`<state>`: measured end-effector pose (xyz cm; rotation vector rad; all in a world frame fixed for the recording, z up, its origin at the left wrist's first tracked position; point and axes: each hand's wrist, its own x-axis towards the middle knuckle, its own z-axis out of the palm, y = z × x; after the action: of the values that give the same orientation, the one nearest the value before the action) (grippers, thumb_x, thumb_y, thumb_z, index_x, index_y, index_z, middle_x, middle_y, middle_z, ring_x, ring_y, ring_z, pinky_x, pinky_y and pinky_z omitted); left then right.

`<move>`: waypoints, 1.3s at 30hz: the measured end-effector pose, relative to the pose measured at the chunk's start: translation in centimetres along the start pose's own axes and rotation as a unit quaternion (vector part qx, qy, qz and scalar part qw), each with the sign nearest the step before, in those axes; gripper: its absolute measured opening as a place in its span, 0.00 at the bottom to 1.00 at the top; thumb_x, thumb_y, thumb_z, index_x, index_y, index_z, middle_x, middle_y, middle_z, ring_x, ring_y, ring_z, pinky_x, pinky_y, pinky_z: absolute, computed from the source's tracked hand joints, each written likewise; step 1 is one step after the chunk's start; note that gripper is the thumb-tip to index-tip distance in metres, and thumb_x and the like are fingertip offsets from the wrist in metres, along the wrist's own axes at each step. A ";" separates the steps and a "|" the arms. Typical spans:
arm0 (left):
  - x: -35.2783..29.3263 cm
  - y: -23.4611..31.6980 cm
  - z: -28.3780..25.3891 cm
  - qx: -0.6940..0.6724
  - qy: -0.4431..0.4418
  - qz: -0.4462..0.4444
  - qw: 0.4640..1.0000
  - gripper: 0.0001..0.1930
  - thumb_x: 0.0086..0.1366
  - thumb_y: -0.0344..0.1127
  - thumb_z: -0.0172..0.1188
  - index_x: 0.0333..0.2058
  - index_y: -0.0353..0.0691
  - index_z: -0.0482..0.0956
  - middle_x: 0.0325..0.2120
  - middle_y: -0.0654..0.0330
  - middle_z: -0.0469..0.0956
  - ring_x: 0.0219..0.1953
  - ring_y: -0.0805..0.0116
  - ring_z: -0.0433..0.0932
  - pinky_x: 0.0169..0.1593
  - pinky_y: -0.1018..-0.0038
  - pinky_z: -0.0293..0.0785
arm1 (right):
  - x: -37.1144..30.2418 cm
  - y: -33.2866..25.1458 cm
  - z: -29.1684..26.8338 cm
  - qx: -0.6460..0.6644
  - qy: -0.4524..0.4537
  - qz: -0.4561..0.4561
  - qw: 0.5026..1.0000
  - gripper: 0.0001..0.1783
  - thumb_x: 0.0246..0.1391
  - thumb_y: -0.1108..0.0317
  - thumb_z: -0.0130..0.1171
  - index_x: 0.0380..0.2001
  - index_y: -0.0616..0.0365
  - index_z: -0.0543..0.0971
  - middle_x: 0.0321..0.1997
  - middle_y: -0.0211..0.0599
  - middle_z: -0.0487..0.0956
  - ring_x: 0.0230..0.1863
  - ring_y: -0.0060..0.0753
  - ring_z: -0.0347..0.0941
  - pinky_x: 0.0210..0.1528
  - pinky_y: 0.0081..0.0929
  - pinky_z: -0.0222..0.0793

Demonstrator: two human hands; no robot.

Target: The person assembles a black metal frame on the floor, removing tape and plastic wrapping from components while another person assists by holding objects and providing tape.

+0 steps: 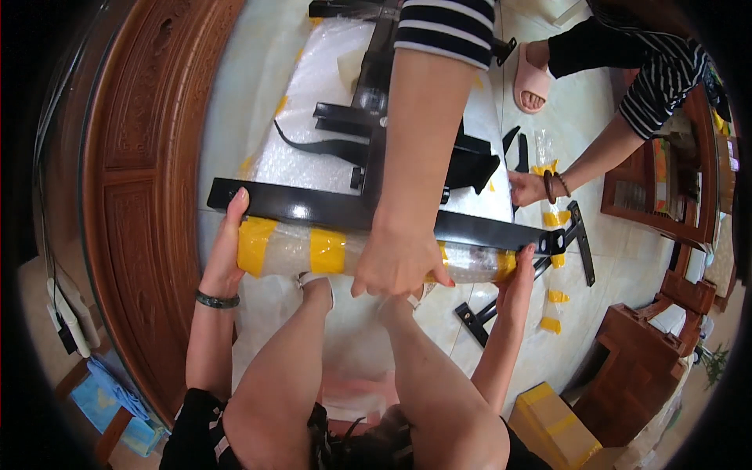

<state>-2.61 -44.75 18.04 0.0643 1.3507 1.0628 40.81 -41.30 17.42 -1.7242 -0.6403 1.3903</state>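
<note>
A flat panel in bubble wrap (283,249), banded with yellow tape, lies in front of me with a black metal frame on top. My left hand (229,239) closes round its near left corner, thumb on the end of the frame's black crossbar (313,202). At the near right corner my right hand (515,283) is closed round the wrapped edge, thumb up beside the bar's slotted end. The fingers underneath are hidden. Between my hands, another person's hand (403,249) reaches over the bar to the wrapped edge. That person's other hand (529,188) is by the panel's right side.
Black metal legs (581,243) and taped bubble-wrap strips (552,301) lie on the tiled floor at right. A cardboard box (554,423) stands near my right knee. A carved wooden cabinet (141,211) borders the left. The other person's sandalled foot (533,82) is at far right.
</note>
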 end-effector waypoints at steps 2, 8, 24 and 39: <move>-1.0 0.4 1.0 0.012 0.028 -0.002 1.000 0.29 0.66 0.58 0.52 0.53 0.37 0.70 0.47 0.61 0.75 0.47 0.72 0.75 0.51 0.75 0.71 | -0.6 -0.8 1.3 -0.009 0.021 -0.010 1.000 0.32 0.62 0.39 0.42 0.39 0.64 0.73 0.32 0.32 0.75 0.31 0.20 0.74 0.32 0.23 0.75; -3.1 3.8 2.5 0.046 -0.017 -0.016 0.999 0.32 0.62 0.63 0.53 0.50 0.39 0.72 0.40 0.58 0.79 0.39 0.69 0.79 0.43 0.74 0.78 | -0.3 -2.5 -0.2 0.024 -0.046 -0.002 0.999 0.35 0.59 0.34 0.41 0.56 0.50 0.68 0.53 0.31 0.74 0.50 0.28 0.75 0.45 0.32 0.76; -3.6 19.7 9.8 0.041 -0.152 0.000 0.988 0.23 0.62 0.60 0.55 0.41 0.45 0.78 0.35 0.66 0.81 0.36 0.74 0.80 0.43 0.73 0.79 | 1.8 -20.1 2.8 0.038 -0.161 -0.107 0.980 0.34 0.58 0.39 0.50 0.50 0.61 0.70 0.41 0.38 0.76 0.37 0.29 0.77 0.31 0.25 0.77; -2.4 30.8 17.4 0.006 -0.040 0.104 0.994 0.25 0.66 0.50 0.55 0.49 0.31 0.71 0.41 0.44 0.77 0.38 0.54 0.82 0.39 0.65 0.83 | 4.7 -34.3 9.2 -0.508 0.169 -0.682 0.498 0.51 0.30 0.47 0.74 0.58 0.58 0.65 0.60 0.42 0.68 0.62 0.48 0.62 0.62 0.57 0.53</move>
<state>-6.05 -20.00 43.25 0.2589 1.2973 1.2128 36.67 -16.46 42.92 -1.2566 -2.1627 -0.6633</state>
